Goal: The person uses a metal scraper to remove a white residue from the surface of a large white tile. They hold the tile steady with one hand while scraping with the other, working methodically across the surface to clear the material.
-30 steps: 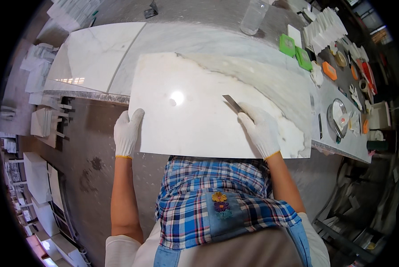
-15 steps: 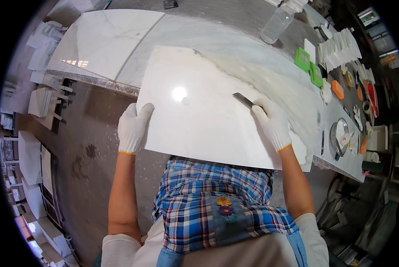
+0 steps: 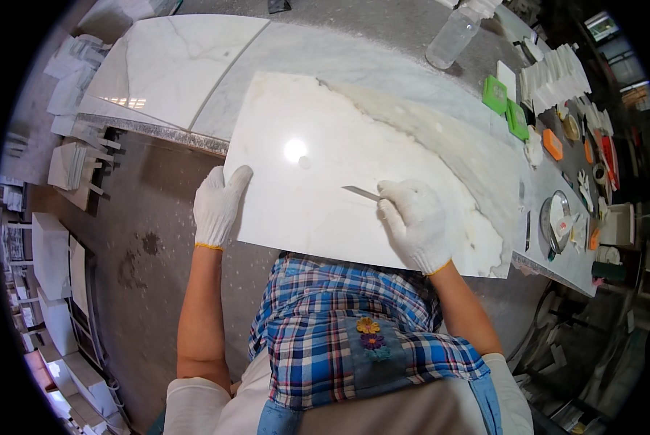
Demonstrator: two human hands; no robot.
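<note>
A polished white marble slab [image 3: 303, 210] with a grey-beige vein lies tilted across the workbench edge, its near side over my lap. My left hand [image 3: 219, 205], in a white knit glove, grips the slab's left edge, thumb on top and the fingers mostly hidden beneath. My right hand [image 3: 415, 221], gloved the same, is closed around a thin metal scraper blade [image 3: 360, 192]. Its flat tip points left over the middle of the slab; whether it touches the surface I cannot tell.
Larger marble slabs [image 3: 176, 61] cover the bench beyond. A clear plastic bottle [image 3: 453, 42] stands at the back right. Green pads [image 3: 494, 96], an orange block [image 3: 552, 145] and a round metal bowl [image 3: 555, 217] lie to the right. Stone pieces [image 3: 49, 254] stand at the left.
My right hand has moved left and toward me with the scraper blade, which now lies flatter in angle. My left hand stays on the slab's edge.
</note>
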